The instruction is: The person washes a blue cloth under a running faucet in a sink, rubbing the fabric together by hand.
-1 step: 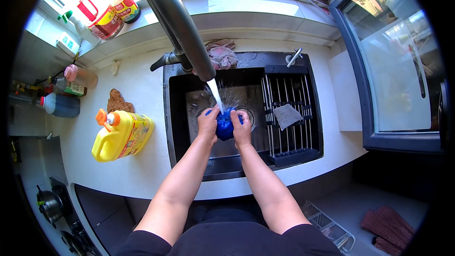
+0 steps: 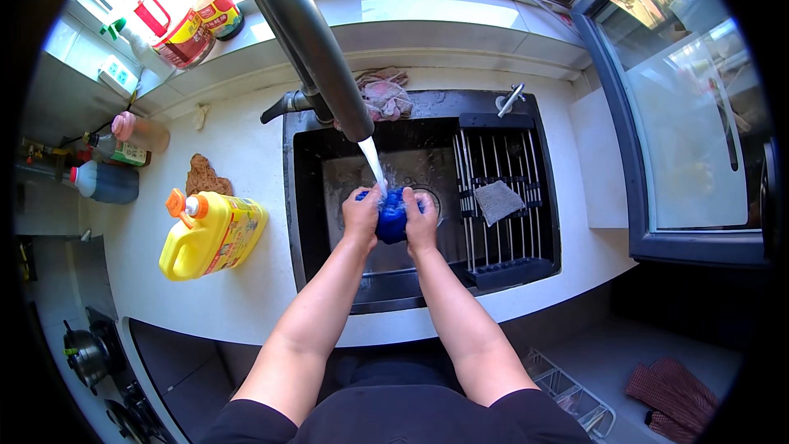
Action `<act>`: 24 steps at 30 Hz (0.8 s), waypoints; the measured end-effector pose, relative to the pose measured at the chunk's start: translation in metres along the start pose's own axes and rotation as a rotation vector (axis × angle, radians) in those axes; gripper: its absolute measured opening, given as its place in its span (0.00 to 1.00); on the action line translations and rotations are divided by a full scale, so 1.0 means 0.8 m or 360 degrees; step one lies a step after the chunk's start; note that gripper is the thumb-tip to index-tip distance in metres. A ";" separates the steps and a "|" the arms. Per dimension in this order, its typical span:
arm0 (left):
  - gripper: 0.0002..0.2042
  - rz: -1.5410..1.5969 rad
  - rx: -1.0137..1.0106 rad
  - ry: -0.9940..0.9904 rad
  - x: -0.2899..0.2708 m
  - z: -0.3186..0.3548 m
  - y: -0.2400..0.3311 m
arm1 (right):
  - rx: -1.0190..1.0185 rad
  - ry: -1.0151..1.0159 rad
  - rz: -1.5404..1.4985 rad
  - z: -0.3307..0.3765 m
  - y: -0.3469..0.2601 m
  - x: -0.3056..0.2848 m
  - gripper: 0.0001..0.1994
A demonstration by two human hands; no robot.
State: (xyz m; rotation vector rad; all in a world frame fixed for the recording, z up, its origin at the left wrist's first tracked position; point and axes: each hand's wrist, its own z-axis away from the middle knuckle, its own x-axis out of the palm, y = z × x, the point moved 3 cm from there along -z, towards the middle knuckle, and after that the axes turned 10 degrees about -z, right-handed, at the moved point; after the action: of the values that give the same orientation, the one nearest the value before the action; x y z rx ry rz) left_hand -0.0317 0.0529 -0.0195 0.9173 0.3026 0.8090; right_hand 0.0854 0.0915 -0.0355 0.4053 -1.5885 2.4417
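Both of my hands are together over the black sink, squeezing a wet blue cloth between them. My left hand grips its left side and my right hand its right side. A stream of water falls from the grey tap spout onto the top of the cloth. Most of the cloth is hidden by my fingers.
A drying rack fills the sink's right part, with a grey cloth on it. On the white counter lie a yellow jug, a brown scrubber, bottles and a crumpled rag. Tins stand on the sill.
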 end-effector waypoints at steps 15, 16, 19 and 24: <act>0.09 -0.0946 0.0913 0.0362 -0.006 0.012 0.005 | 0.0122 0.0070 0.0143 0.002 -0.016 0.028 0.10; 0.09 -0.0972 0.0921 0.0356 -0.004 0.017 0.008 | 0.0144 0.0076 0.0190 0.004 -0.019 0.029 0.09; 0.10 -0.1029 0.0924 0.0302 0.001 0.027 0.023 | 0.0053 0.0120 0.0359 -0.004 -0.007 0.022 0.09; 0.10 -0.1177 0.1052 0.0308 0.001 0.014 0.013 | -0.0043 0.0110 0.0355 -0.012 0.008 0.014 0.10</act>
State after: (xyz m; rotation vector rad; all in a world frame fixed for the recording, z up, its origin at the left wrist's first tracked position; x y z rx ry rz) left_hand -0.0300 0.0506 -0.0048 1.2198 1.0508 0.0885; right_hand 0.0715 0.0978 -0.0405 0.1436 -1.7184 2.5591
